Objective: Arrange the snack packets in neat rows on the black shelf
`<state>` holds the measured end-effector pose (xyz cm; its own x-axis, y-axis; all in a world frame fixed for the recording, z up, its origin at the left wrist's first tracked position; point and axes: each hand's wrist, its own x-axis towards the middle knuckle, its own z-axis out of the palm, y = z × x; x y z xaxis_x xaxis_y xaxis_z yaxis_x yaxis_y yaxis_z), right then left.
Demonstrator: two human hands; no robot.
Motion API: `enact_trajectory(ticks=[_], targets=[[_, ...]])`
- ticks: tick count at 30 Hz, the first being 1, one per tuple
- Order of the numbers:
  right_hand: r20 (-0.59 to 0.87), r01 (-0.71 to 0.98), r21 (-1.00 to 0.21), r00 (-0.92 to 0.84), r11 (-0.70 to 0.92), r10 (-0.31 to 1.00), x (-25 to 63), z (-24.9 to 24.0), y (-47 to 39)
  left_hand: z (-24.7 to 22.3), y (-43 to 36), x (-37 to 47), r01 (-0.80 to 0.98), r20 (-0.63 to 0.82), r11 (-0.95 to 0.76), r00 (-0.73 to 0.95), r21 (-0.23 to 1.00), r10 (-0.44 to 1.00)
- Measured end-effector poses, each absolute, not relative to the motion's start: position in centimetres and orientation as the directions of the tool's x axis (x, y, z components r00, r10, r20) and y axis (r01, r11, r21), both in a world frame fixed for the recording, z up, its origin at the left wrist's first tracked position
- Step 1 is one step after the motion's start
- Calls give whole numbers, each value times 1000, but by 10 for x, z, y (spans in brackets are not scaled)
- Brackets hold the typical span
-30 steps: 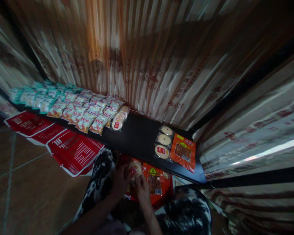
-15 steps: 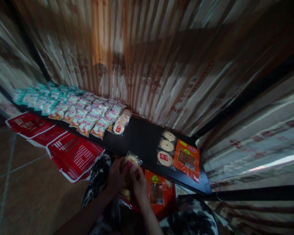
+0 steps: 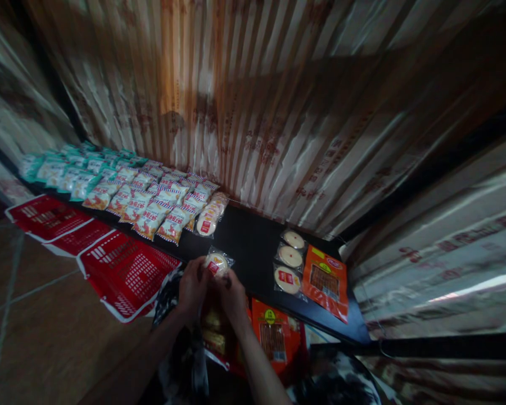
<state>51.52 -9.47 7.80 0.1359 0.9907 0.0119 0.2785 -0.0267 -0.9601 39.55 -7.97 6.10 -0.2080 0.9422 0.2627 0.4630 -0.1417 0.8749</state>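
Observation:
Between my two hands is a round, pale packaged cake (image 3: pixel 216 263) in a clear wrapper with a red label. My left hand (image 3: pixel 193 287) grips its left edge, fingers closed. On its lower right edge, my right hand (image 3: pixel 231 292) pinches the wrapper. The packet is over the front edge of the black shelf (image 3: pixel 248 236). Behind it on the shelf lies an overlapping row of similar packaged cakes (image 3: pixel 211 216). To the right, three more wrapped round cakes (image 3: pixel 287 279) lie in a line beside an orange snack bag (image 3: pixel 325 281).
Several white-and-orange snack bags (image 3: pixel 149 216) and teal snack bags (image 3: pixel 73 177) fill the shelf's left part. Red baskets (image 3: pixel 126 270) sit on the floor at left. Below my hands, another orange bag (image 3: pixel 272 332) lies in a red container. Striped sheeting (image 3: pixel 253 112) hangs behind.
Both hands have moved the packaged cake slightly left and up, closer to the row of similar cakes. The view has shifted a little.

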Motion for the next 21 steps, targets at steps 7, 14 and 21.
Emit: enact_trajectory(ticks=[7,14,21], targets=[[60,467,-884,120,-3,991,508,72,-77,60,-68,388,489,243,-96,-247,867,938],[162,657,-753,129,38,978,506,69,-60,55,-56,385,500,290,-121,-275,858,917],[138,686,-727,127,13,982,501,72,-42,50,-41,380,538,360,-172,-266,825,894]])
